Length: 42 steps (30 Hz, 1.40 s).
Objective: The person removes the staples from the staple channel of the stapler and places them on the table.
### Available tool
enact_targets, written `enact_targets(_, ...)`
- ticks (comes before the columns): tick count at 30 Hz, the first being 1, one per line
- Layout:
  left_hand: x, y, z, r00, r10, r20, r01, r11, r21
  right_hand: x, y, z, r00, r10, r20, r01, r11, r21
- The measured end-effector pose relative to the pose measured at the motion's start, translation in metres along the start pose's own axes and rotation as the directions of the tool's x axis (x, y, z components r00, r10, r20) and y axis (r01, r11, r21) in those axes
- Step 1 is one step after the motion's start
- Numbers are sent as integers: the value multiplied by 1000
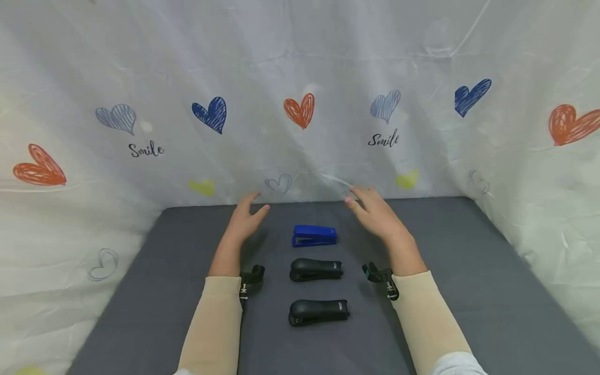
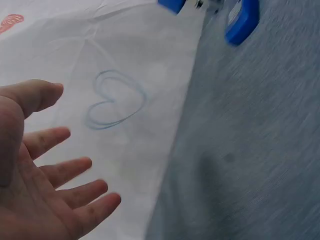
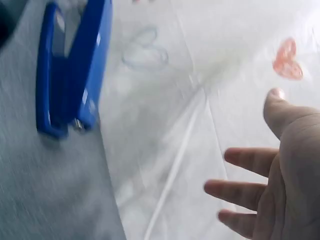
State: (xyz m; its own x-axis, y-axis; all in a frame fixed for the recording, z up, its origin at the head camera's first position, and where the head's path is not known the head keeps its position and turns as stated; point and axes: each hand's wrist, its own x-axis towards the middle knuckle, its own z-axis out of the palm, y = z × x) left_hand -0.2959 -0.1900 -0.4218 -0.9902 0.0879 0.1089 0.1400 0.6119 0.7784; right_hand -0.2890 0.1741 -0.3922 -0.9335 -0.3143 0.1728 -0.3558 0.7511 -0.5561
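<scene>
The blue stapler (image 1: 314,235) is the landmark for all positions below. It lies on the tabletop (image 1: 469,312), its length running left to right, with a gap visible between its upper arm and its base.

Left hand (image 1: 244,224): located left of the blue stapler, apart from it. The fingers are spread and extended, with the thumb set away from the rest. In the left wrist view, part of the blue stapler shows at the top edge.

Right hand (image 1: 378,217): located right of the blue stapler, apart from it. The fingers are extended and spread, with the thumb set away from them.

Middle black stapler (image 1: 316,270): just on the person's side of the blue stapler, roughly parallel to it. Near black stapler (image 1: 319,312): farther from the blue stapler on that same side, in the same column, similarly oriented.

Wrist mounts: the left mount (image 1: 251,276) and right mount (image 1: 384,280) flank the column on the person's side of the blue stapler. Beige sleeves (image 1: 212,323) cover both forearms.

White sheet (image 1: 337,62): rises behind the blue stapler, printed with hearts and the word "Smile". An orange heart (image 1: 300,111) appears beyond the blue stapler.
</scene>
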Motion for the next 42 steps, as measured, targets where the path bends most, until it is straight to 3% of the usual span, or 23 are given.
enact_targets(5,6,-1,17,994,-17,105,23,998,-57,5,-14,15,996,-32,79,29,999,43)
enact_targets(9,7,0,29,983,5,186,7,998,-66,8,-21,33,990,-71,123,67,997,37)
enact_targets(16,7,1,40,949,29,313,-4,997,-79,11,-29,63,966,-142,217,128,989,77)
enact_targets(21,7,0,48,924,37,381,-14,998,-63,13,-33,77,956,-184,226,175,983,61)
enact_targets(24,6,2,55,917,46,397,-53,999,7,13,-34,80,961,-189,203,185,982,39)
enact_targets(29,7,5,63,921,48,387,-96,990,108,13,-36,83,969,-197,148,200,980,-3)
enact_targets(35,7,5,64,932,25,361,-70,991,113,13,-35,87,974,-207,91,209,978,-5)
enact_targets(42,7,4,65,931,15,363,-63,991,121,13,-30,87,978,-200,65,196,979,56)
